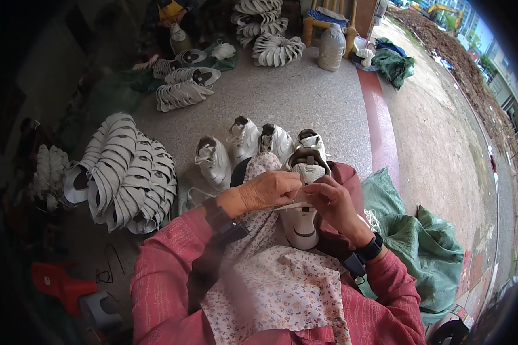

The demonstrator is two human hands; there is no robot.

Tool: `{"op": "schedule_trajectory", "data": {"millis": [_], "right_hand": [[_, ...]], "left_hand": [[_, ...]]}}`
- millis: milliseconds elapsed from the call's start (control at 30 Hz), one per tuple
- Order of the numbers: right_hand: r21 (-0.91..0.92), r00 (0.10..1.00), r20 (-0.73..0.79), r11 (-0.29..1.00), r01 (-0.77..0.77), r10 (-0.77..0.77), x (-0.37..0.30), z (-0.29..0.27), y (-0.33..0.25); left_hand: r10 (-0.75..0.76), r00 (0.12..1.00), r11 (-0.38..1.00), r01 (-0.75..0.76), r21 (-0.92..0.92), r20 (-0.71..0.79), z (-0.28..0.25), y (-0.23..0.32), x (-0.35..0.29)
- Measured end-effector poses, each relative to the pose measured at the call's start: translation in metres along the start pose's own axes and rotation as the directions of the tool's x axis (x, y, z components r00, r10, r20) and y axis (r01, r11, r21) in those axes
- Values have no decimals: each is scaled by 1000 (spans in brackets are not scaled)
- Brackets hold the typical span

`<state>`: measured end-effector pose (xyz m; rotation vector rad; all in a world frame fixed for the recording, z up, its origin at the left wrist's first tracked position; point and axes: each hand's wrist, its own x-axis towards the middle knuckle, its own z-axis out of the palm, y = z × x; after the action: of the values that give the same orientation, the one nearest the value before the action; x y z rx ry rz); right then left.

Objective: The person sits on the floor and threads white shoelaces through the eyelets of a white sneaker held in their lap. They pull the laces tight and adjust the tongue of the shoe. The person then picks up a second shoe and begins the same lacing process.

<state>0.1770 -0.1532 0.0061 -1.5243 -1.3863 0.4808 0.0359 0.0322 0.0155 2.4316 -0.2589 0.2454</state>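
Observation:
A white and grey sneaker (301, 229) rests on my lap, its toe toward me and its dark-lined opening away from me. My left hand (269, 190) is closed in a pinch over the left side of the lacing. A pale shoelace (290, 206) runs across the shoe just below those fingers. From the right, my right hand (335, 202) pinches at the lacing too, thumb and forefinger pressed together. The lace ends inside both pinches are mostly hidden by my fingers. Just past my knees stand several more white sneakers (214, 162) on the floor.
Stacked pale shoe uppers (126, 178) lie at my left, with more bundles (277, 50) farther off. Green sacking (417, 247) lies at my right. A red stool (60, 284) is at lower left. Beyond are a large plastic jug (331, 49), a bamboo chair (326, 23) and another person (171, 14).

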Motion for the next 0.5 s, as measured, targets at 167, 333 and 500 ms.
{"op": "schedule_trajectory", "data": {"millis": [167, 333, 500], "right_hand": [[-385, 951, 249, 883, 270, -183, 18, 6, -3], [-576, 931, 335, 752, 321, -141, 24, -5, -10], [-887, 986, -102, 461, -30, -131, 52, -121, -2]], "left_hand": [[20, 1000, 998, -21, -57, -11, 6, -14, 0], [-69, 996, 985, 76, -157, 50, -1, -6, 2], [-95, 992, 973, 110, -204, 81, -1, 1, 7]]}}
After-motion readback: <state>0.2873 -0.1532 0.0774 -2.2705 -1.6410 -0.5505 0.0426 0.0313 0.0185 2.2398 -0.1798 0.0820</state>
